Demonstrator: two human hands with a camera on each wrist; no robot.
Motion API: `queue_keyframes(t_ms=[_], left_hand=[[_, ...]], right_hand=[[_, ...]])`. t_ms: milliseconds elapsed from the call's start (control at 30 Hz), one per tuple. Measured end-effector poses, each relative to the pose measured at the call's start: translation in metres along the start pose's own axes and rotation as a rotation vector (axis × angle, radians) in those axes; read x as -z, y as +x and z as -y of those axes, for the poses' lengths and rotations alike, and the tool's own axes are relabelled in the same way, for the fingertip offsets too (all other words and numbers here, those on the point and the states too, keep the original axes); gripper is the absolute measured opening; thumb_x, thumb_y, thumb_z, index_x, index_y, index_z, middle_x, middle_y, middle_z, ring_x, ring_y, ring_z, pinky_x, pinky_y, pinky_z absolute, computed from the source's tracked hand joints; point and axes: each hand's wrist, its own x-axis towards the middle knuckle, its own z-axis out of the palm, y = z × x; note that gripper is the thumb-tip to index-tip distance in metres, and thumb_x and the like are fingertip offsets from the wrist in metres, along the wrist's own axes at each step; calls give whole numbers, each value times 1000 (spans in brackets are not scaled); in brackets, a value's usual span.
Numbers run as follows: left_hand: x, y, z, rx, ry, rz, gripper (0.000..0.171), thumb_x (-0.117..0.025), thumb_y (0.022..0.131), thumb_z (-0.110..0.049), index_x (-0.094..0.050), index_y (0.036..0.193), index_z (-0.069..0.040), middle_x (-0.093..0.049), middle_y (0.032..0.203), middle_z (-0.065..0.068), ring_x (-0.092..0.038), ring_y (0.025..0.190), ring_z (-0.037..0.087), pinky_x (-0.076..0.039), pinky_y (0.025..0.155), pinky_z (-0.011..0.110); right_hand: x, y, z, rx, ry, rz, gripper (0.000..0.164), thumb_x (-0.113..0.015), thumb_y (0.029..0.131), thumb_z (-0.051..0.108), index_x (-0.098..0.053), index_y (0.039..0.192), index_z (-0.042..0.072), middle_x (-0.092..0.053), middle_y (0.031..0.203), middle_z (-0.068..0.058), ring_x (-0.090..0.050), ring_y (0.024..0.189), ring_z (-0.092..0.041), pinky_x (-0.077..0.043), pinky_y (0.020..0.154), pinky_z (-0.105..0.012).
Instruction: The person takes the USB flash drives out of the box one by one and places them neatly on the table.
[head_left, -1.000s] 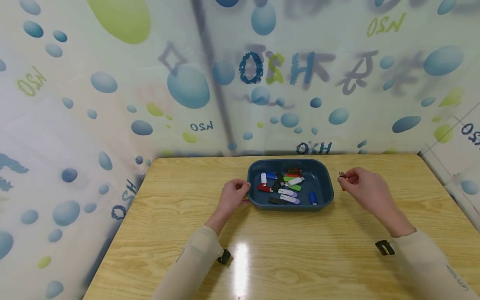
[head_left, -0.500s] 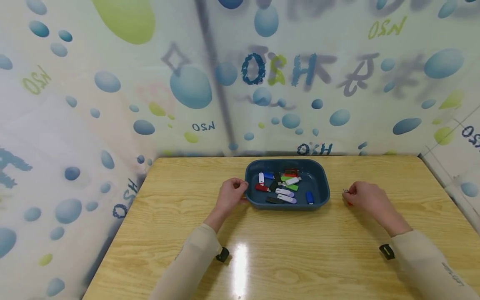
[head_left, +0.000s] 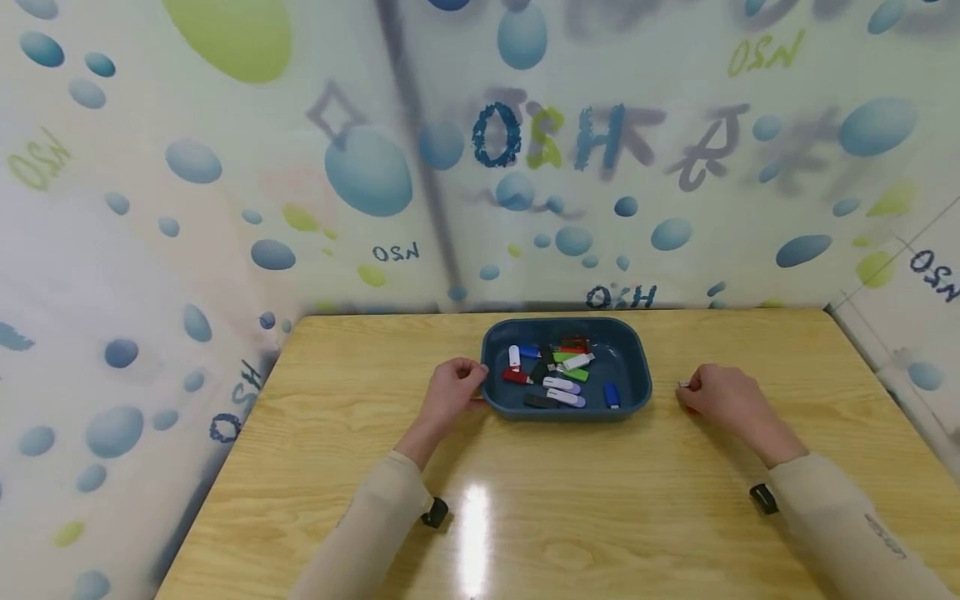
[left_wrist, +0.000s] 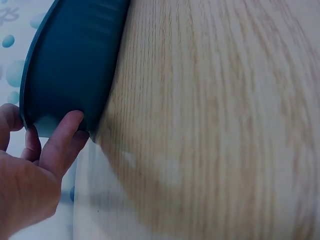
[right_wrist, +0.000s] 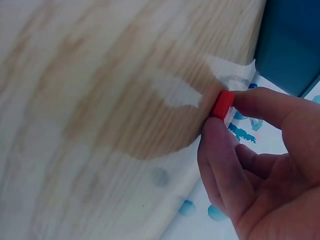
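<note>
Right grip (head_left: 723, 400) pinches a small red plastic USB stick (right_wrist: 223, 104)
Likely light, stiff; best held by its sides. Left grip (head_left: 452, 390) holds the dark-blue plastic tray (head_left: 566, 416) between them.

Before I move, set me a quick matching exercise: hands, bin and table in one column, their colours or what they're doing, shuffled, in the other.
Column 1
1. Left hand
2. Right hand
3. Bin
4. Table

Column 2
A. Dark blue, with USB sticks inside
B. Pinches a red stick
C. Pale wood
D. Holds the bin's left end, as the head view shows it

Pairs: 1-D, 2-B, 3-A, 4-C
</note>
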Motion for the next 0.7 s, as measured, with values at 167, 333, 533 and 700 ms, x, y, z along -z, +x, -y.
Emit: queue_keyframes(t_ms=[167,333,533,700], left_hand=[[2,-2,-3,-1,-16,3,22,-62,103,-14,-66,107,8,-58,92,10,-60,78,18,-65,73,40],[0,-1,-3,-6,-20,1,22,-62,103,-13,-66,106,8,-58,91,10,-61,76,18,-65,72,40],[0,-3,-3,3,-19,-6,21,-61,103,-12,-65,106,8,-57,91,10,-59,77,18,-65,72,41],[2,-1,-2,1,-20,5,23,-60,104,-14,-65,108,8,-57,91,9,-60,76,17,-65,74,41]], right_hand=[[0,-2,2,17,-4,-21,44,-64,97,24,-50,56,16,-35,53,7,-32,53,-13,-25,54,-28],[0,-4,0,24,1,-36,43,-63,97,24,-52,57,16,-37,54,7,-34,53,-13,-26,54,-29],[-2,-4,0,33,-1,-36,41,-63,97,23,-55,58,15,-40,54,6,-37,54,-14,-27,54,-29],[-1,-5,0,30,9,-33,40,-62,98,24,-57,59,14,-43,54,5,-39,54,-15,-28,54,-29]])
